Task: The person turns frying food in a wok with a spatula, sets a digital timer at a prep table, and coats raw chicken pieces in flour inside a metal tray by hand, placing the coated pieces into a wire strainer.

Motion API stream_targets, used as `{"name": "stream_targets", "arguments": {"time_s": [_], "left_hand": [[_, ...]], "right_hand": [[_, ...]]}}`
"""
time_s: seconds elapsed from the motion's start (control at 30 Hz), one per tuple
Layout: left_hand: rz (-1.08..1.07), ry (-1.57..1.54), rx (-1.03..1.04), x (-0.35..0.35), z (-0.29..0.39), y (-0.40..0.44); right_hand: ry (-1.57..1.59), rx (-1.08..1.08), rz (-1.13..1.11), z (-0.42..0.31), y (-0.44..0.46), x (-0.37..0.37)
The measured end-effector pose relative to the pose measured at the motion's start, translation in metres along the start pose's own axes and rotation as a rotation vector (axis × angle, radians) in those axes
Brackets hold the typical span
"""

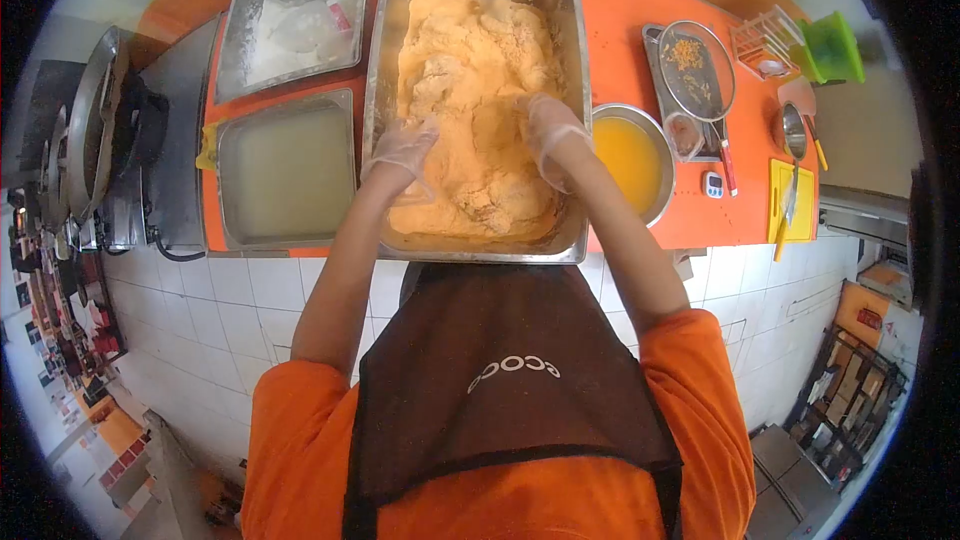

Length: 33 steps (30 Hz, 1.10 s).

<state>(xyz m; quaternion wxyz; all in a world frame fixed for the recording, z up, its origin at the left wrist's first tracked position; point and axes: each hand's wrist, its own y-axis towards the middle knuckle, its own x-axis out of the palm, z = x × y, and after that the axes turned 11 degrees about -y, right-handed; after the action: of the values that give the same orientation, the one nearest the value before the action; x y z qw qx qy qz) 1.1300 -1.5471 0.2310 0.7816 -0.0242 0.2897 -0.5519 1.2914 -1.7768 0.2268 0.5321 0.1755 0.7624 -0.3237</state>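
Observation:
A deep metal tray (577,30) stands on the orange table, filled with pale orange powder (470,155) that lies in lumps and mounds. My left hand (405,152), in a clear plastic glove, touches the powder at the tray's left side. On the right side my right hand (550,130), gloved the same way, has its fingertips in the powder. Both hands have their fingers partly sunk in or hidden by powder and glove, so whether they grip anything cannot be made out.
Left of the tray are a pan of cloudy liquid (285,170) and a tray of white flour (285,50). To the right stand a bowl of yellow liquid (625,160), a strainer (697,70), a timer (712,185) and a yellow board (800,202).

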Motion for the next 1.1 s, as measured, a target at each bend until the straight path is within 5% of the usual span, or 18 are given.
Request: {"name": "stream_targets", "arguments": {"time_s": [0.03, 0.13, 0.2, 0.27, 0.37, 0.4, 0.43, 0.5, 0.57, 0.7, 0.8, 0.87, 1.0, 1.1], "left_hand": [[-0.082, 0.114, 0.153, 0.007, -0.053, 0.029], [-0.075, 0.115, 0.163, 0.023, -0.056, 0.035], [-0.061, 0.064, 0.063, 0.025, -0.018, 0.023], [-0.103, 0.039, -0.014, 0.022, 0.008, 0.011], [-0.108, -0.099, -0.144, 0.025, 0.025, 0.007], [-0.117, -0.153, 0.095, 0.035, 0.009, 0.014], [-0.126, -0.202, 0.337, 0.053, -0.023, 0.028], [-0.133, -0.454, 0.357, 0.062, -0.024, 0.031], [-0.138, -0.857, -0.099, 0.051, 0.027, 0.012], [0.049, -0.852, 0.123, 0.049, 0.054, 0.001], [-0.098, -0.924, 0.104, 0.050, 0.031, 0.014], [-0.260, -0.763, -0.082, 0.048, 0.025, 0.012], [-0.095, -0.494, 0.152, 0.053, 0.028, 0.008], [0.114, -0.298, 0.331, 0.061, 0.032, 0.001]], "right_hand": [[-0.073, 0.003, 0.026, 0.004, 0.009, 0.020], [-0.370, 0.038, -0.010, -0.034, 0.022, 0.030], [-0.017, 0.210, -0.024, -0.069, 0.003, -0.013], [0.003, 0.109, -0.054, -0.068, 0.001, -0.025], [0.719, 0.022, -0.043, -0.043, -0.001, -0.018], [1.075, 0.008, -0.034, -0.034, -0.002, -0.011], [1.089, -0.017, -0.052, -0.029, -0.002, -0.008], [1.119, -0.067, -0.084, -0.024, -0.003, -0.007], [1.050, -0.031, 0.020, -0.035, -0.013, -0.020], [0.593, 0.071, -0.042, -0.051, -0.028, -0.046], [1.135, 0.041, 0.125, -0.068, -0.044, -0.054], [0.843, 0.031, 0.089, -0.066, -0.048, -0.061], [0.595, 0.073, 0.085, -0.058, -0.045, -0.054], [0.019, -0.164, 0.065, -0.041, -0.025, -0.035]]}}
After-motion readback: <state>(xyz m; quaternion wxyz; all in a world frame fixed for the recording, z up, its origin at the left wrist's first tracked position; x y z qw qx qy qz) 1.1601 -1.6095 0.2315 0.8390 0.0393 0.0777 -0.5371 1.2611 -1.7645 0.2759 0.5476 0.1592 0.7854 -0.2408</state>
